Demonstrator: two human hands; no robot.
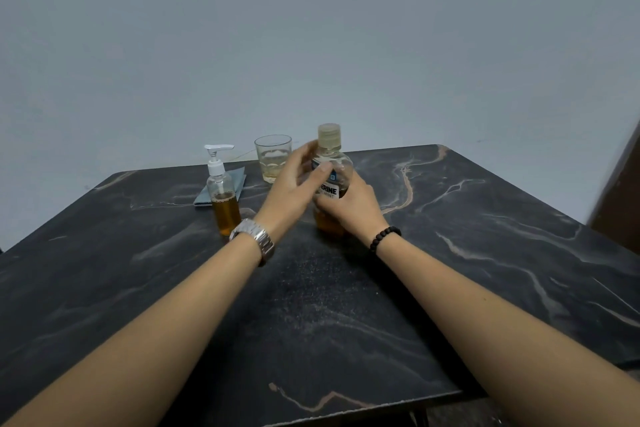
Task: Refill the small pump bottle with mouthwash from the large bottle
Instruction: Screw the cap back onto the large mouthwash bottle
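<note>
The large mouthwash bottle [330,163] stands upright on the dark marble table [485,253], its pale cap on and amber liquid low in its base. My right hand [349,206] is wrapped around its lower body. My left hand [294,180] touches the bottle's left shoulder, thumb across the label, fingers loosely curved. The small pump bottle [223,196] stands to the left with its white pump head on, roughly half full of amber liquid. Neither hand touches it.
A clear drinking glass [273,158] stands behind the bottles near the table's far edge. A folded grey-blue cloth [239,180] lies behind the pump bottle. A grey wall rises just past the table, and a dark brown panel [620,198] stands at the right.
</note>
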